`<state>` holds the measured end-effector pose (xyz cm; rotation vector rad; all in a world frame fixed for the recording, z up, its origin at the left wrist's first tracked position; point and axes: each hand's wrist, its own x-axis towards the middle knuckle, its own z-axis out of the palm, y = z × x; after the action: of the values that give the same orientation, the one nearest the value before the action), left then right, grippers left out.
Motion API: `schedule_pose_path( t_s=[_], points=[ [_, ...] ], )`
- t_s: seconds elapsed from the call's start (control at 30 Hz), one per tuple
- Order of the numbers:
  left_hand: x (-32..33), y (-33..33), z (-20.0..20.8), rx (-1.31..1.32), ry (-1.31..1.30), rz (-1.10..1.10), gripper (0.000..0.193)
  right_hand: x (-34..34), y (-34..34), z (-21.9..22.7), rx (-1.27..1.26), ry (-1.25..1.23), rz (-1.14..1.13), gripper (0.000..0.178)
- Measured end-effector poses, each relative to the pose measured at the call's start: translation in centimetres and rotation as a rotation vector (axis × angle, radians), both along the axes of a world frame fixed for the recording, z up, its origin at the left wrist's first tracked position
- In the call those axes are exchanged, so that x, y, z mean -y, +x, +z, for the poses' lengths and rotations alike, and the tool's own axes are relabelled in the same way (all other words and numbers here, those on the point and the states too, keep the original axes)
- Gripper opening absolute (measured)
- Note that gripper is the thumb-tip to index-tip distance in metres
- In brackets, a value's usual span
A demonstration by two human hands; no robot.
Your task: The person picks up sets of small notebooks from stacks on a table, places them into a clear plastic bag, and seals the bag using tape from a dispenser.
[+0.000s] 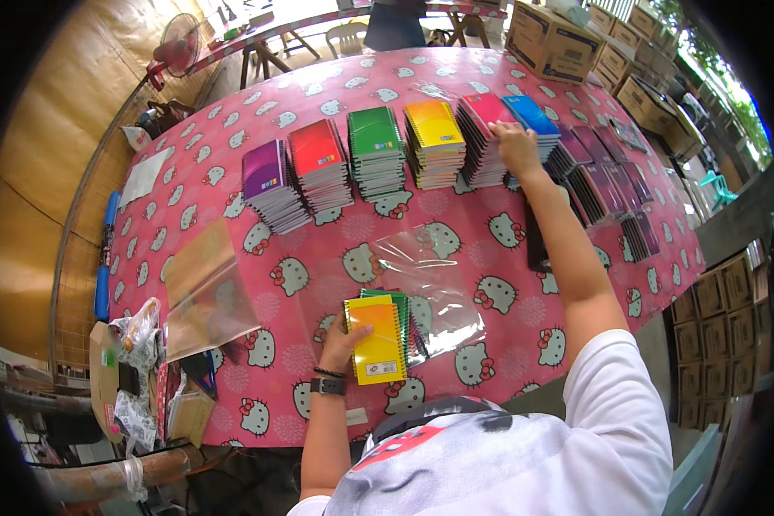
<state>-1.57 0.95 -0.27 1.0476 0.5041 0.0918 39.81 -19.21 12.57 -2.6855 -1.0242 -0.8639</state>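
Near the table's front edge my left hand (340,346) grips a yellow spiral notebook (375,344), its thumb across the cover. A green spiral notebook (400,303) lies under the yellow one, mostly hidden by it. My right arm reaches far out to the right, and my right hand (518,150) has its fingers closed at the edge of the top pink notebook (487,110) on its stack. Just beyond that hand is a stack of blue notebooks (531,114), partly covered by it. A clear plastic sheet (443,288) lies beside the held notebooks.
Stacks of purple (265,172), red (316,148), green (375,133) and yellow notebooks (434,127) form a row. Plastic-wrapped notebook packs (598,185) crowd the right. Clear plastic sleeves (211,292) lie left. Cartons (552,43) stand at the back right.
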Motion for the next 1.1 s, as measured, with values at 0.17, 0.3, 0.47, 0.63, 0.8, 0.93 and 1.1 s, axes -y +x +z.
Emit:
schedule_pose_path(
  t_s=[0.17, 0.3, 0.47, 0.63, 0.8, 0.93, 1.1],
  points=[
    [0.2, 0.2, 0.0, 0.005, 0.031, -0.023, 0.05, 3.0, -0.2, 3.2, -0.087, 0.331, 0.248, 0.013],
    [-0.1, -0.5, -0.8, 0.008, 0.043, 0.006, 0.054, 1.7, -10.2, 8.1, -0.423, 0.673, 0.324, 0.016],
    [0.0, -0.3, 0.5, -0.02, 0.086, -0.005, 0.057, -1.8, -20.2, 6.7, -1.195, 0.45, 0.61, 0.019],
    [-0.6, -0.4, -1.5, -0.016, 0.098, 0.011, 0.059, -5.7, -24.1, 0.5, -1.313, 0.194, 0.823, 0.016],
    [-0.2, -0.6, -0.6, 0.084, -0.169, 0.042, 0.066, -6.2, -25.1, -2.3, -1.505, 0.736, 0.594, 0.022],
    [-0.3, -0.6, -0.7, 0.259, -0.22, 0.034, 0.068, -3.5, -28.9, -4.5, -1.664, 0.957, 0.449, 0.028],
    [-0.3, -1.7, -0.4, 0.079, -0.001, -0.025, 0.042, -1.4, -29.1, -5.3, -1.23, 0.304, 0.587, 0.025]
  ],
)
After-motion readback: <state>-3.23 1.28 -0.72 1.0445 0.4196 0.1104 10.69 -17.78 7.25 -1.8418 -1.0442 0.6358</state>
